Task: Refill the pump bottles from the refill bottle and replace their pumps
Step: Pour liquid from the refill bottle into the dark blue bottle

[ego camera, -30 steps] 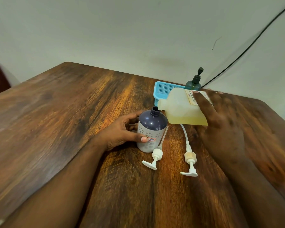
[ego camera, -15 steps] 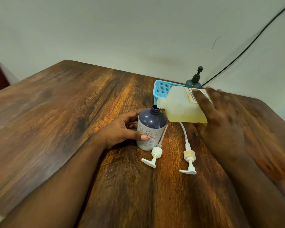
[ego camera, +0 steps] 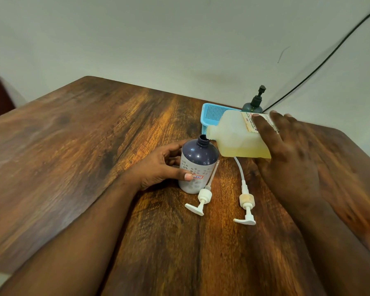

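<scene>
Three bottles are counted: one dark-shouldered pump bottle [ego camera: 195, 165] with its neck open, one translucent refill bottle [ego camera: 235, 135] holding yellow liquid, and one dark green bottle [ego camera: 253, 104] with its pump fitted. Two loose white pumps [ego camera: 202, 199] [ego camera: 246, 205] are seen lying on the one wooden tabletop [ego camera: 94, 146]. One blue basket [ego camera: 212, 113] is counted, one black cable [ego camera: 320, 63], and two hands [ego camera: 158, 167] [ego camera: 286, 159].

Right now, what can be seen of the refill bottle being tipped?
The refill bottle is a boxy, translucent whitish plastic container, uncapped, with a paper label partly hidden by fingers. It is held nearly on its side above the table, its short neck meeting the open mouth of the pump bottle. Yellowish liquid pools along its lower side. The right hand grips its base end; nothing else visibly touches it.
</scene>
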